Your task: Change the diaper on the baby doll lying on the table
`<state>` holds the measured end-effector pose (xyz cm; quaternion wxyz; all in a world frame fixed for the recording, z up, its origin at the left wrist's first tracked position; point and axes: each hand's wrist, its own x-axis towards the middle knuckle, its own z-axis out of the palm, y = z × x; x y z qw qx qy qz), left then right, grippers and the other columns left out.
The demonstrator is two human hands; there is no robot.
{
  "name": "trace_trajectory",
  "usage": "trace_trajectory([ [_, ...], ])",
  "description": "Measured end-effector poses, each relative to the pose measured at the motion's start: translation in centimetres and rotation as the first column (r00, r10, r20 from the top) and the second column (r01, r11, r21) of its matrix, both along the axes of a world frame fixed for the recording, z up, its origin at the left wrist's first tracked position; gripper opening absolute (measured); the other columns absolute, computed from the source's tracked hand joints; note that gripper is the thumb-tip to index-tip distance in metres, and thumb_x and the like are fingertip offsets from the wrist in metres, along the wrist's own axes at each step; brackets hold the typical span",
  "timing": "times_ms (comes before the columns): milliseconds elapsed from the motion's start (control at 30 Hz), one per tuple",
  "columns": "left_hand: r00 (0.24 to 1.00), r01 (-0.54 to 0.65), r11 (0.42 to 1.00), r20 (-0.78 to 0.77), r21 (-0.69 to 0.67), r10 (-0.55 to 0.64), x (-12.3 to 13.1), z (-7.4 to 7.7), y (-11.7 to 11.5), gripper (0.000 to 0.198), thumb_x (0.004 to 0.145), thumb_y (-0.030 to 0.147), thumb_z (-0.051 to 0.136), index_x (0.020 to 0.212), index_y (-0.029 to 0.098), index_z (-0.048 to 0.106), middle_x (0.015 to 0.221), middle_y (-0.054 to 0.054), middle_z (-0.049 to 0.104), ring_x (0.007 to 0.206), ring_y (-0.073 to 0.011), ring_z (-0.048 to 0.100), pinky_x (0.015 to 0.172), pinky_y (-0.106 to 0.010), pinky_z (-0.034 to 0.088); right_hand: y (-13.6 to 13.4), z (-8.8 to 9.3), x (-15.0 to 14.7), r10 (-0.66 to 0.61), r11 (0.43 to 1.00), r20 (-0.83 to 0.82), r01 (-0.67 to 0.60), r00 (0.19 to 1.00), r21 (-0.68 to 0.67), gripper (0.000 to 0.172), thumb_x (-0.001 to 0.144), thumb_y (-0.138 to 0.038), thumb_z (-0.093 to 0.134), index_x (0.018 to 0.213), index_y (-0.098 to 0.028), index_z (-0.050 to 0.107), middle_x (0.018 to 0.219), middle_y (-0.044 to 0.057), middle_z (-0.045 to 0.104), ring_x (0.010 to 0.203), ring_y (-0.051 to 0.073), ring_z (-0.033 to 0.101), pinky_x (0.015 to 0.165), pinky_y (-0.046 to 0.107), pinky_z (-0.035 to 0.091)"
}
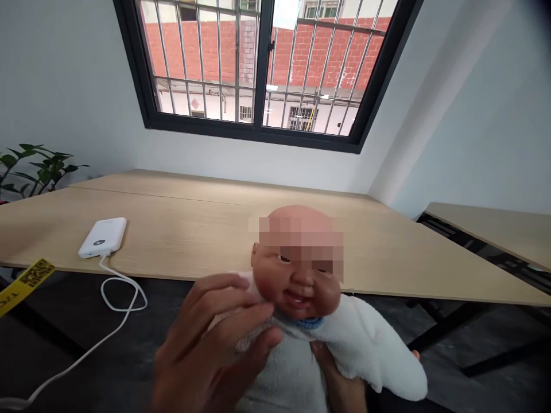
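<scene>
A baby doll point(297, 287) faces me in the lower middle of the head view, held upright in front of the table edge. It wears a fluffy white outfit point(365, 338) with a blue collar point(310, 323). My right hand point(344, 381) grips its body from below, under the arm on the right side; part of this hand is hidden by the sleeve. My left hand point(215, 338) is raised at the doll's other shoulder, close to its chin. The fingers there are bent, with a gap between thumb and forefinger. Whether they touch the cloth is unclear.
A light wooden table point(193, 229) spans the view beyond the doll. On its left lies a white power bank point(103, 236) with a white cable point(124, 312) hanging down. A plant point(38, 169) stands at the far left. Another table point(495, 229) is at the right.
</scene>
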<state>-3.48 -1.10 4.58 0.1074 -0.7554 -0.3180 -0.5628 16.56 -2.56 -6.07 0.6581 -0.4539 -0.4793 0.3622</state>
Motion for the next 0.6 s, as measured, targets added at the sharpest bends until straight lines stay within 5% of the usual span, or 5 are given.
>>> trace_trajectory([
  [233, 0.999, 0.010, 1.000, 0.035, 0.030, -0.011, 2.0, 0.1, 1.0, 0.024, 0.084, 0.011, 0.065, 0.103, 0.025, 0.065, 0.113, -0.006, 0.061, 0.114, -0.0242, 0.058, 0.090, -0.039, 0.057, 0.7, 1.2, -0.7, 0.181, 0.984, 0.066, -0.180, 0.981, -0.009, 0.049, 0.077, -0.044, 0.065, 0.125, -0.038, 0.061, 0.124, -0.008, 0.063, 0.132, 0.030, 0.047, 0.099, 0.036, 0.057],
  [400, 0.999, 0.000, 1.000, 0.038, 0.030, -0.001, 1.9, -0.2, 0.9, 0.021, 0.084, 0.011, 0.065, 0.100, 0.025, 0.064, 0.113, -0.005, 0.060, 0.115, -0.0241, 0.057, 0.092, -0.040, 0.056, 0.4, 0.7, -0.6, 0.134, 0.991, 0.033, -0.133, 0.990, -0.023, 0.051, 0.076, -0.044, 0.067, 0.125, -0.036, 0.060, 0.125, -0.005, 0.063, 0.134, 0.026, 0.046, 0.105, 0.034, 0.053],
  [600, 0.998, -0.002, 0.999, 0.057, 0.037, 0.000, 1.7, -0.6, 1.2, 0.020, 0.083, 0.016, 0.067, 0.100, 0.024, 0.061, 0.122, -0.007, 0.057, 0.119, -0.0261, 0.054, 0.095, -0.045, 0.054, 0.0, 0.6, -1.1, 0.074, 0.996, 0.005, -0.074, 0.997, -0.052, 0.047, 0.077, -0.042, 0.063, 0.121, -0.025, 0.064, 0.113, 0.001, 0.068, 0.120, 0.025, 0.059, 0.090, 0.032, 0.060],
])
